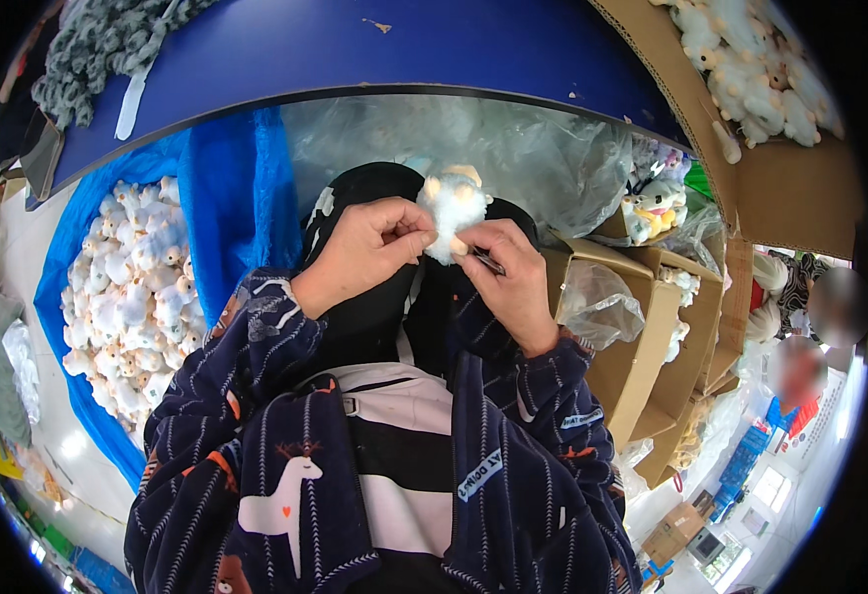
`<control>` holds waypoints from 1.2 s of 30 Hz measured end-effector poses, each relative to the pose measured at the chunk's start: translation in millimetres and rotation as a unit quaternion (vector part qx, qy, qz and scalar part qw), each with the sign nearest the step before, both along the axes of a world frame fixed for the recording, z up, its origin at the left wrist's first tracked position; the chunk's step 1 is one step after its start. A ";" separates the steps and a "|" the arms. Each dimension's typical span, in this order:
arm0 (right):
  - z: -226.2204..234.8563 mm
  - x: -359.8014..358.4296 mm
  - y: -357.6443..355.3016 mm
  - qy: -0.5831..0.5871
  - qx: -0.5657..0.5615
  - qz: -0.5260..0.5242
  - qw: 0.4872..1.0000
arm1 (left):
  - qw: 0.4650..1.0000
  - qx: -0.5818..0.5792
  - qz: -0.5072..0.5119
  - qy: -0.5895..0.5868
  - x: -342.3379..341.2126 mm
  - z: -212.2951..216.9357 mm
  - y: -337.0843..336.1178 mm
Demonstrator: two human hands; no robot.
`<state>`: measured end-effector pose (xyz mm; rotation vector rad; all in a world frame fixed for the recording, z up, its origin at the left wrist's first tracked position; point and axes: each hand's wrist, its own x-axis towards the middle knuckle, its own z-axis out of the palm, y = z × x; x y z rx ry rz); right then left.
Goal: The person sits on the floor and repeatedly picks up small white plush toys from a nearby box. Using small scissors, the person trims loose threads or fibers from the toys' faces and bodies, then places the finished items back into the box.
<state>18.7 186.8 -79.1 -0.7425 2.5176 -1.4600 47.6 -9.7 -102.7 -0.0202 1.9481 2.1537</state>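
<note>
Between my two hands, above my lap, is a small fluffy white plush toy (457, 206) with tan patches at its top and lower end. My left hand (374, 246) pinches its lower left side between thumb and fingers. At the lower right, my right hand (509, 272) grips it too, thumb and forefinger on a tan tip. A small dark thing shows by the right fingers, too hidden to name.
A blue sack (57, 287) full of similar white plush toys (137, 297) stands at my left. Ahead is a blue tabletop (404, 49) bearing grey fluffy pieces (107, 49). Cardboard boxes (642, 366) stand at my right; a carton (785, 203) of plush toys is far right.
</note>
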 end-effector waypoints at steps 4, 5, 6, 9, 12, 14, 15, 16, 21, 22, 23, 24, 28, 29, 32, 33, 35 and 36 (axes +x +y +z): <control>19.5 -2.0 0.5 -0.066 -0.004 0.041 0.997 | 1.000 0.011 -0.022 0.015 6.3 13.2 -7.3; 21.5 0.2 -1.6 -0.081 -0.011 0.034 0.996 | 0.998 -0.007 -0.019 0.057 8.8 16.3 -7.6; 17.3 1.6 -0.4 -0.116 -0.030 0.020 0.993 | 0.995 -0.026 -0.017 0.098 10.2 17.7 -7.9; 7.1 6.5 2.4 -0.242 -0.067 -0.039 0.967 | 0.979 -0.103 -0.003 0.177 11.0 7.9 -3.6; 3.1 6.1 -3.5 -0.250 -0.110 -0.066 0.960 | 0.986 -0.062 0.021 0.152 9.5 -5.1 0.1; 1.6 1.5 -4.0 -0.189 -0.097 -0.042 0.976 | 0.990 -0.022 0.030 0.134 6.6 -9.3 4.4; 0.8 -1.0 -3.7 -0.158 -0.090 -0.031 0.983 | 0.989 -0.033 0.030 0.138 6.7 -9.6 5.6; -1.9 -3.3 -1.0 -0.150 -0.083 -0.014 0.985 | 0.989 -0.043 0.025 0.136 6.5 -10.2 6.2; -11.1 -6.6 4.8 -0.200 -0.081 -0.021 0.976 | 0.989 -0.072 -0.007 0.126 5.9 -13.9 5.9; -10.5 -6.3 3.0 -0.210 -0.087 -0.038 0.973 | 0.985 -0.070 0.007 0.155 5.3 -13.3 6.5; -9.1 -5.8 0.4 -0.220 -0.094 -0.054 0.970 | 0.980 -0.068 0.021 0.184 4.7 -12.3 7.8; -8.4 -5.2 -1.2 -0.229 -0.100 -0.071 0.966 | 0.974 -0.065 0.035 0.213 4.3 -11.3 8.3; -15.3 -9.4 -0.1 -0.294 -0.132 -0.121 0.939 | 0.977 -0.101 -0.005 0.187 -1.9 -9.9 7.0; -15.0 -9.8 -1.0 -0.315 -0.150 -0.143 0.926 | 0.981 -0.099 -0.006 0.166 -4.3 -13.7 8.9; -6.9 -11.7 0.9 -0.373 -0.217 -0.162 0.887 | 0.988 -0.107 0.008 0.115 -11.2 -16.5 8.2; -3.4 -11.4 2.9 -0.392 -0.241 -0.161 0.873 | 0.991 -0.087 0.020 0.101 -12.2 -17.8 8.8; -2.4 -3.0 9.2 -0.350 -0.196 -0.150 0.904 | 0.996 -0.043 0.034 0.075 -13.9 -18.8 8.8; -3.6 -0.1 11.1 -0.328 -0.173 -0.144 0.918 | 0.997 -0.021 0.037 0.063 -14.5 -18.5 7.8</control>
